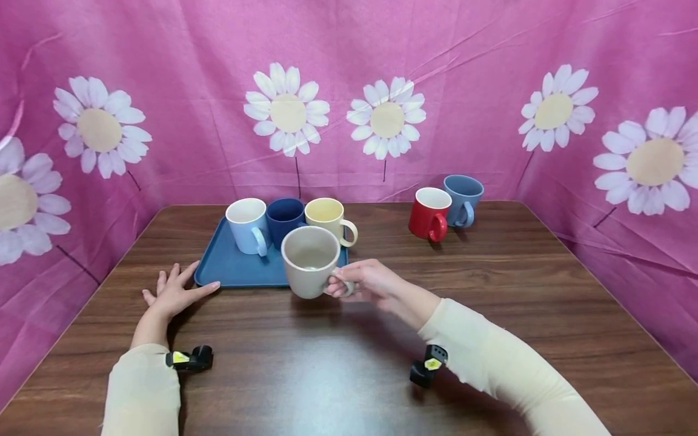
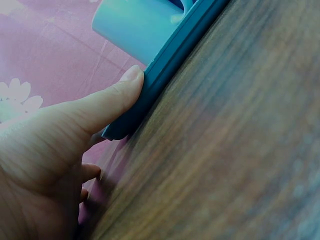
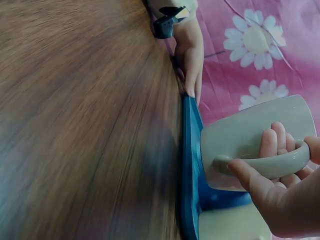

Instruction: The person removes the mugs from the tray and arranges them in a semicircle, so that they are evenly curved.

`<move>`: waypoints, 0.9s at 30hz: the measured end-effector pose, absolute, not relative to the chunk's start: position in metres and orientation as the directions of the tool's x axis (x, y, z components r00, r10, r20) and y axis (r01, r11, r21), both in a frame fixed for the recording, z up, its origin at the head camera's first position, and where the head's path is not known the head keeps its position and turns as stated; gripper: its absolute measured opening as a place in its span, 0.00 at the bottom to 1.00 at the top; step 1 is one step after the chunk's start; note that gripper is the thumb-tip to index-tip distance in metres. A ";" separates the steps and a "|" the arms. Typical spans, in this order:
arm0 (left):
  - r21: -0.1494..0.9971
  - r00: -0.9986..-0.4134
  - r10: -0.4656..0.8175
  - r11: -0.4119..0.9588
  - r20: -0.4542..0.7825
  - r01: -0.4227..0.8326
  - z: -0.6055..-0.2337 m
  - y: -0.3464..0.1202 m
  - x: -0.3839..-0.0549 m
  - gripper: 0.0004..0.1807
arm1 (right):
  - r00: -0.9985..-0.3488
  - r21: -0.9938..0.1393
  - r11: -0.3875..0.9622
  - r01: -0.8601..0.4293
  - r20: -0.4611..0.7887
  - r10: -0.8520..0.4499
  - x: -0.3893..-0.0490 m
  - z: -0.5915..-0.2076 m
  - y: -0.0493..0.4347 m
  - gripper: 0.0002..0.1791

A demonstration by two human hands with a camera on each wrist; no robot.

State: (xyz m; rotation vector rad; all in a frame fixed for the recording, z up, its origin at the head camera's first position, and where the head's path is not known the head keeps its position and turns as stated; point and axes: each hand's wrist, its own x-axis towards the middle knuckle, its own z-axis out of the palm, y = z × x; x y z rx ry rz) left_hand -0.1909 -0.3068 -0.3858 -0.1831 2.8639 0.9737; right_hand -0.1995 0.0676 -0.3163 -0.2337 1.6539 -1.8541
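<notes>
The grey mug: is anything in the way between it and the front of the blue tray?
Nothing visible. The right hand holds the grey mug by the front edge of the blue tray; the dark blue mug and yellow mug stand farther back.

Three mugs point(image 1: 285, 221) on a tray point(image 1: 234, 271), fourth mug point(image 1: 309, 269) in front, perhaps over the tray edge, mug pair point(image 1: 424, 212) at right
</notes>
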 end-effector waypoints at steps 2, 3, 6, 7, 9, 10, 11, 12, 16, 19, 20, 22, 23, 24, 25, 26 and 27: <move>0.601 -0.986 -0.081 0.785 -0.143 -0.152 -0.386 -0.307 -0.191 0.50 | -0.788 -0.941 -0.023 0.337 -0.268 -0.554 -0.200 -0.316 0.079 0.12; 0.598 -0.986 -0.084 0.786 -0.144 -0.154 -0.386 -0.307 -0.191 0.50 | -0.792 -0.940 -0.031 0.340 -0.269 -0.548 -0.200 -0.316 0.085 0.11; 0.601 -0.987 -0.084 0.785 -0.138 -0.150 -0.386 -0.308 -0.191 0.50 | -0.806 -0.933 -0.054 0.355 -0.276 -0.524 -0.201 -0.314 0.104 0.10; 0.600 -0.987 -0.083 0.786 -0.135 -0.148 -0.386 -0.308 -0.191 0.50 | -0.813 -0.933 -0.060 0.356 -0.277 -0.512 -0.202 -0.313 0.110 0.10; 0.600 -0.988 -0.080 0.787 -0.132 -0.144 -0.386 -0.308 -0.191 0.50 | -0.826 -0.933 -0.067 0.353 -0.278 -0.491 -0.203 -0.311 0.121 0.10; 0.601 -0.988 -0.079 0.787 -0.131 -0.142 -0.386 -0.308 -0.191 0.50 | -0.831 -0.935 -0.067 0.347 -0.273 -0.484 -0.205 -0.310 0.127 0.11; 0.600 -0.988 -0.078 0.787 -0.130 -0.142 -0.386 -0.307 -0.191 0.50 | -0.836 -0.937 -0.067 0.342 -0.271 -0.477 -0.206 -0.310 0.132 0.11; 0.600 -0.988 -0.078 0.787 -0.130 -0.141 -0.387 -0.307 -0.191 0.50 | -0.841 -0.939 -0.065 0.337 -0.270 -0.469 -0.208 -0.310 0.136 0.11; 0.600 -0.988 -0.078 0.787 -0.135 -0.145 -0.387 -0.307 -0.192 0.50 | -0.849 -0.941 -0.066 0.331 -0.267 -0.457 -0.214 -0.308 0.151 0.13; 0.597 -0.987 -0.078 0.788 -0.139 -0.147 -0.387 -0.306 -0.193 0.50 | -0.854 -0.939 -0.083 0.333 -0.263 -0.448 -0.218 -0.307 0.160 0.15; 0.597 -0.987 -0.078 0.789 -0.139 -0.147 -0.387 -0.306 -0.193 0.50 | -0.857 -0.939 -0.091 0.331 -0.259 -0.444 -0.219 -0.306 0.162 0.15; 0.598 -0.987 -0.077 0.788 -0.139 -0.145 -0.388 -0.306 -0.193 0.50 | -0.864 -0.938 -0.108 0.330 -0.253 -0.435 -0.222 -0.306 0.167 0.15; 0.598 -0.987 -0.076 0.789 -0.139 -0.145 -0.388 -0.306 -0.193 0.50 | -0.866 -0.936 -0.120 0.330 -0.249 -0.432 -0.224 -0.306 0.170 0.15; 0.597 -0.987 -0.075 0.789 -0.140 -0.145 -0.388 -0.306 -0.193 0.50 | -0.869 -0.936 -0.126 0.328 -0.247 -0.429 -0.226 -0.306 0.172 0.16; 0.597 -0.987 -0.075 0.789 -0.142 -0.146 -0.387 -0.306 -0.193 0.50 | -0.871 -0.935 -0.134 0.330 -0.246 -0.426 -0.228 -0.307 0.174 0.16; 0.597 -0.987 -0.076 0.789 -0.141 -0.146 -0.387 -0.306 -0.193 0.50 | -0.873 -0.933 -0.142 0.331 -0.246 -0.421 -0.230 -0.308 0.176 0.16; 0.597 -0.987 -0.076 0.789 -0.141 -0.146 -0.387 -0.306 -0.192 0.50 | -0.875 -0.932 -0.148 0.331 -0.245 -0.417 -0.233 -0.309 0.178 0.16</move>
